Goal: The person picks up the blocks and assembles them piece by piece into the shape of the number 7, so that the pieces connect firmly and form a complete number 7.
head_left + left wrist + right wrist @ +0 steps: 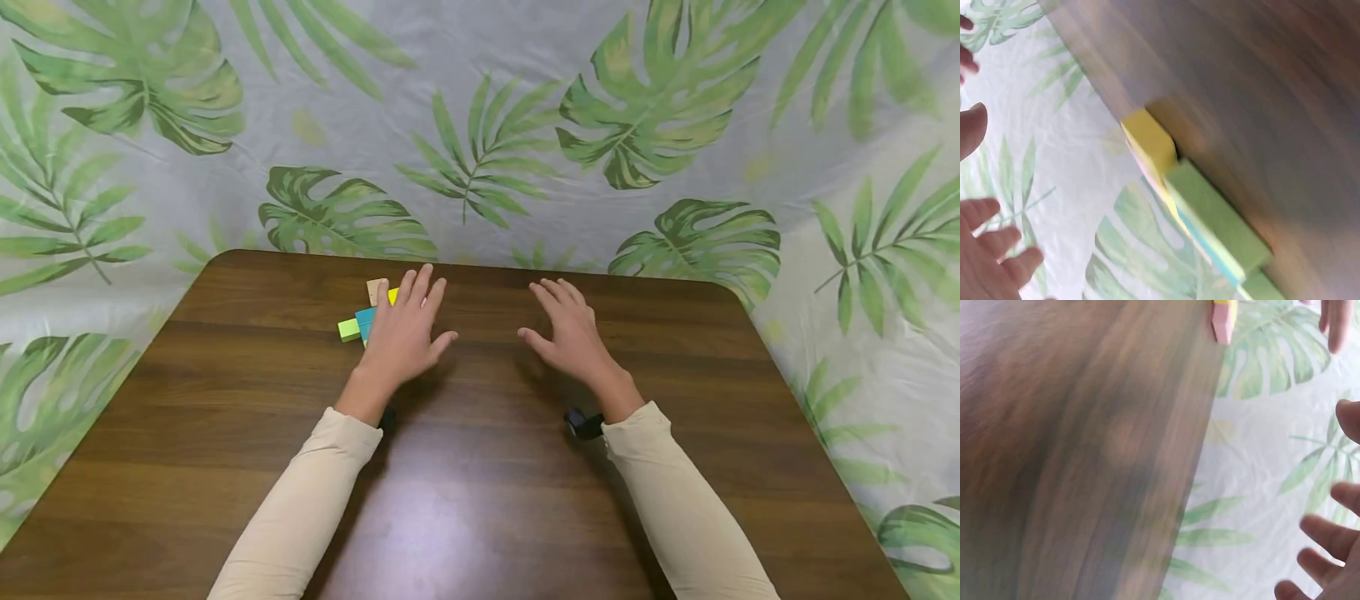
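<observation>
My left hand (405, 333), fingers spread and straight, is over the right part of a small group of coloured blocks and holds nothing. Showing past it in the head view are a light green block (348, 331), a teal block (364, 321), a beige block (372, 290) and a bit of a yellow block (393, 295). The left wrist view has a long green block (1216, 215) beside the yellow one (1149, 139). A pink block (1224, 326) shows at the top of the right wrist view. Apart from the blocks, on the right, my right hand (573, 333) is extended with nothing in it.
The brown wooden table (480, 467) has its far edge just beyond both hands. Behind it hangs a pale cloth (510, 50) printed with green leaves. A dark wrist strap (583, 423) sits at the right cuff.
</observation>
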### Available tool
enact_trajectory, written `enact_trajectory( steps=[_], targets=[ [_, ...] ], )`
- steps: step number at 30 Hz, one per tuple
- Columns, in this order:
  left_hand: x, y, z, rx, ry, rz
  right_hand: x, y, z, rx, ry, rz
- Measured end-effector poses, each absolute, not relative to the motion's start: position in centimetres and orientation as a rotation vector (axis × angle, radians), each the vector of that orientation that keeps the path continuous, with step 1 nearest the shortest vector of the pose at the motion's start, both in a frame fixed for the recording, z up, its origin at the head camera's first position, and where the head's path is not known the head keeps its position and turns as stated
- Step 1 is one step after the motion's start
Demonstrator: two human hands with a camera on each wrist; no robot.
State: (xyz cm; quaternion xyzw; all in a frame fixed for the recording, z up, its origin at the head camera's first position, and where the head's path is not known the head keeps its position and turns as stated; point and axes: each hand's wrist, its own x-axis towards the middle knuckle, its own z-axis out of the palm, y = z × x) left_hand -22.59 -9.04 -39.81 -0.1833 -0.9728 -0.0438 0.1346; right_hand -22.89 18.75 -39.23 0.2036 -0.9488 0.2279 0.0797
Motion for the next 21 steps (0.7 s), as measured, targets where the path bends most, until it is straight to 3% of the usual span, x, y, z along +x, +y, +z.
enact_trajectory(
  steps=[8, 21],
  targets=[
    [-20.6, -14.0, -39.3, -0.815, -2.543, -0.322, -21.3, 20.1, -39.1, 0.749, -2.826, 0.788],
    [-20.1, -18.3, -39.7, -0.806, -2.596, -0.313, -21.3, 20.3, -39.8, 0.840, -2.903, 0.723]
  ],
)
